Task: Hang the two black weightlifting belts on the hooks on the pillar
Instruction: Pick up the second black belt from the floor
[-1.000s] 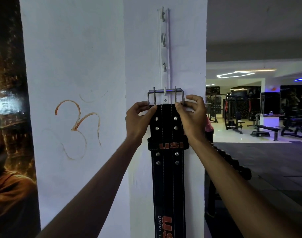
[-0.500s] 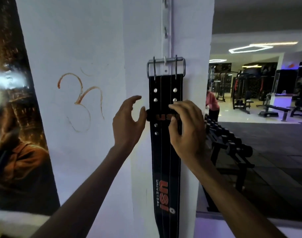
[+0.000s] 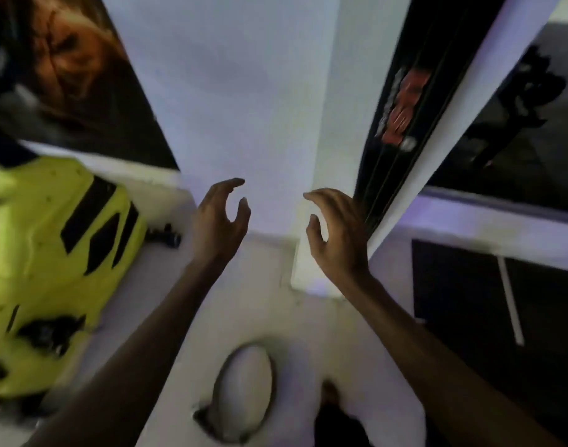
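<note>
A black weightlifting belt (image 3: 418, 91) with red lettering hangs down the right face of the white pillar (image 3: 244, 91); its buckle and the hooks are out of frame above. My left hand (image 3: 219, 217) and my right hand (image 3: 337, 227) hover low in front of the pillar, fingers curled and apart, holding nothing. The right hand is just beside the belt's lower part, not gripping it. On the white ledge below lies a second belt (image 3: 244, 391), seen edge-on as a dark oval loop. The frame is blurred.
A yellow-green bag (image 3: 50, 269) with black patches lies on the white ledge (image 3: 308, 333) at the left. A poster (image 3: 66, 69) covers the wall upper left. Dark floor and a dumbbell rack (image 3: 527, 91) show at the right. A small dark object (image 3: 166, 237) sits by the bag.
Both hands have let go of the hung belt and dropped down. The view has swung sharply downward, bringing the ledge, the yellow-green bag and the second belt into sight.
</note>
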The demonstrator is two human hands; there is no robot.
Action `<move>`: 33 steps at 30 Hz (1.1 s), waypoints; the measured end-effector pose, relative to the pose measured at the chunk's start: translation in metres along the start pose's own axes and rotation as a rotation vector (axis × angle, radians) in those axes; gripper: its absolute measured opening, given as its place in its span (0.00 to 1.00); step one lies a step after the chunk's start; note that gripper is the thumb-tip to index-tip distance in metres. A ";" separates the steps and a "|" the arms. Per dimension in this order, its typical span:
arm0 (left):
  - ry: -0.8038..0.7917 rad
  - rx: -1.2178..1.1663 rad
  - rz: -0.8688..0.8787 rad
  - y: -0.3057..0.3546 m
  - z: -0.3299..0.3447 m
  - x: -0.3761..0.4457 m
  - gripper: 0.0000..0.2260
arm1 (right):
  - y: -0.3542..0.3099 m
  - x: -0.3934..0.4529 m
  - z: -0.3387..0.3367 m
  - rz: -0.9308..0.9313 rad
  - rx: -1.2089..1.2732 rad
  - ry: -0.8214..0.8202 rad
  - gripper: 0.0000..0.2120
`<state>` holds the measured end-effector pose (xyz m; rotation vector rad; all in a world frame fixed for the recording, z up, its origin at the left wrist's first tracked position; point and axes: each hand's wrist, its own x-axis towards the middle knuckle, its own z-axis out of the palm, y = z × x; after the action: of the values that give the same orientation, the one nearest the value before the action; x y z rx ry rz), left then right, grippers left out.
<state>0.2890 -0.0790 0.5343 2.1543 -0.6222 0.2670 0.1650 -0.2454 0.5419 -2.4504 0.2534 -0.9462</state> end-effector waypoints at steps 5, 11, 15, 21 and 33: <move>-0.160 0.049 -0.246 -0.151 -0.017 -0.113 0.14 | -0.033 -0.128 0.121 0.163 0.006 -0.270 0.16; -0.336 0.111 -0.587 -0.307 -0.022 -0.265 0.13 | -0.051 -0.285 0.270 0.274 0.000 -0.631 0.19; -0.512 0.146 -0.784 -0.410 0.016 -0.368 0.13 | -0.030 -0.404 0.370 0.335 0.015 -0.838 0.20; -0.514 0.214 -0.922 -0.562 0.114 -0.504 0.17 | 0.031 -0.583 0.534 0.223 0.055 -1.152 0.21; -0.628 0.271 -1.061 -0.715 0.171 -0.634 0.22 | 0.063 -0.717 0.706 0.257 -0.118 -1.084 0.25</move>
<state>0.1155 0.3651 -0.3117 2.5093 0.3180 -0.9628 0.1075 0.2141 -0.3531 -2.5667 0.2177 0.5550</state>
